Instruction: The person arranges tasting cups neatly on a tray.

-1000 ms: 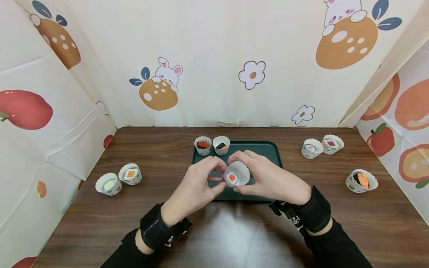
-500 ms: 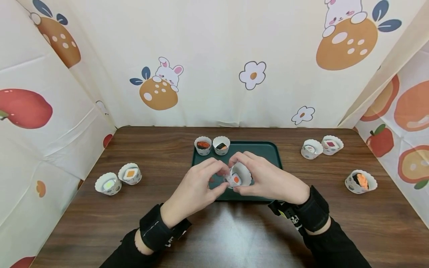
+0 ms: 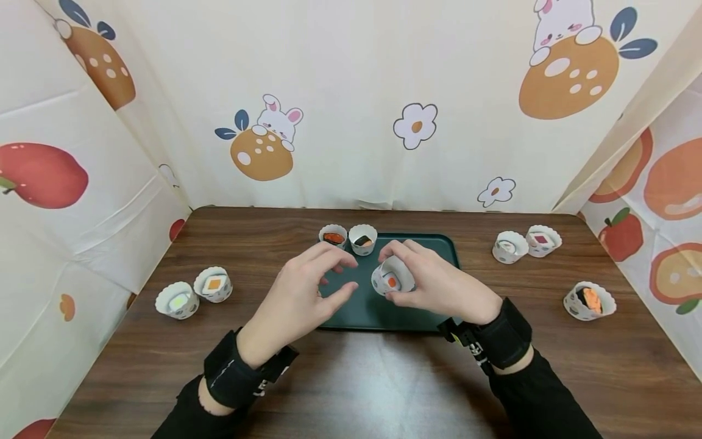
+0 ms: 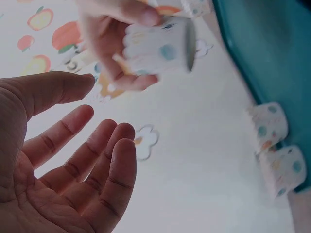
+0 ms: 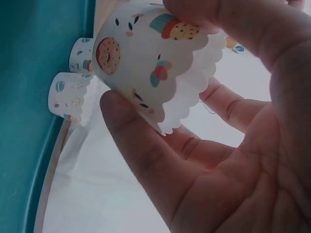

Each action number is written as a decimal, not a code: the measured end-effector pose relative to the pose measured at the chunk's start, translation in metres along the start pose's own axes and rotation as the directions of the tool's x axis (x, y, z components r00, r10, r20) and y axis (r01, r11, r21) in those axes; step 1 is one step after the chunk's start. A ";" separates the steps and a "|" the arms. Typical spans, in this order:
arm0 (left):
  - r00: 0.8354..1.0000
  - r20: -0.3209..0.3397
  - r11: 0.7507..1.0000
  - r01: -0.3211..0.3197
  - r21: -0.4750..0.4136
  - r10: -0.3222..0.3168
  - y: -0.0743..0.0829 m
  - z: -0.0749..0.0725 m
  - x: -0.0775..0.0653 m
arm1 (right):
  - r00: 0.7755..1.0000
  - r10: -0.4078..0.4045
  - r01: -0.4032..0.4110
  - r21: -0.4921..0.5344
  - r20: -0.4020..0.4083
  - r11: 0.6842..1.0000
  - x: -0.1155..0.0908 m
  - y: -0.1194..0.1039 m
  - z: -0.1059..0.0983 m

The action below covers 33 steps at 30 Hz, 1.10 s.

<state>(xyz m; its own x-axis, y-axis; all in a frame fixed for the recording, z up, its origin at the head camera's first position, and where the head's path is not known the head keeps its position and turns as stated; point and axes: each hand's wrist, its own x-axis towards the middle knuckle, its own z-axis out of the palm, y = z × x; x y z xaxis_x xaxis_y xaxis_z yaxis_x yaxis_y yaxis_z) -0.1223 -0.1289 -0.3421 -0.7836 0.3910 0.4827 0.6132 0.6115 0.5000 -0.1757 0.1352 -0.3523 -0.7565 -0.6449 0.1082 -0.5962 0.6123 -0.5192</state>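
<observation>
My right hand [image 3: 439, 283] grips a white paper cupcake cup [image 3: 403, 272] with a scalloped rim, thumb and fingers at its sides. A toy-like sushi roll piece [image 3: 391, 281] with an orange centre sits inside it. The cup is tilted above the dark green tray [image 3: 378, 314]; the right wrist view shows the printed wall of the cup [image 5: 141, 63]. To its left, my left hand [image 3: 307, 286] is apart from the cup, fingers spread and loosely bent, holding nothing. The left wrist view confirms this bare palm [image 4: 73, 170].
Two sushi-filled cups [image 3: 362, 240] stand at the tray's back left corner. On the wooden table [image 3: 263, 244], a pair of filled cups [image 3: 213, 285] lies left. At right are two more [image 3: 510, 247] and a single one [image 3: 589, 300]. Patterned cloth [image 3: 351, 73] rises behind.
My left hand has let go of the cup and drawn back to the left. With the cup still held, my right hand has shifted slightly; the cup now sits a little further right.
</observation>
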 end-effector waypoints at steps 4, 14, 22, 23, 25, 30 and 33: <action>1.000 -0.019 1.000 0.013 0.002 -0.013 -0.002 -0.009 0.000 | 0.998 0.061 -0.061 -0.029 0.010 0.998 0.009 0.007 0.000; 0.999 -0.021 0.999 0.032 0.012 -0.032 -0.004 -0.013 -0.001 | 0.985 0.168 -0.163 -0.085 0.050 0.983 0.035 0.040 0.001; 0.999 -0.016 0.999 0.037 0.027 -0.036 -0.006 -0.014 -0.001 | 0.974 0.209 -0.197 -0.129 0.086 0.972 0.059 0.060 0.004; 0.999 -0.016 0.999 0.036 0.029 -0.035 -0.006 -0.014 -0.001 | 0.974 0.209 -0.196 -0.135 0.091 0.971 0.062 0.063 0.004; 0.999 -0.014 0.999 0.037 0.030 -0.036 -0.006 -0.014 -0.001 | 0.971 0.215 -0.200 -0.141 0.103 0.970 0.067 0.066 0.005; 0.999 -0.002 0.999 0.047 0.028 -0.046 -0.006 -0.013 0.001 | 0.967 0.229 -0.210 -0.159 0.113 0.965 0.077 0.071 0.005; 0.998 0.001 0.997 0.063 0.033 -0.063 -0.006 -0.014 0.000 | 0.966 0.229 -0.208 -0.167 0.118 0.964 0.083 0.071 0.006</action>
<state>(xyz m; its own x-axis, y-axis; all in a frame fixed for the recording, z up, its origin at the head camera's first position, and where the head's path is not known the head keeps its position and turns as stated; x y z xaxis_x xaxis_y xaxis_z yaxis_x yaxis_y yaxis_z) -0.1250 -0.1421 -0.3353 -0.8209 0.3522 0.4494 0.5588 0.6574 0.5055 -0.2790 0.1227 -0.3858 -0.8359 -0.5368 -0.1148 -0.4619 0.8008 -0.3812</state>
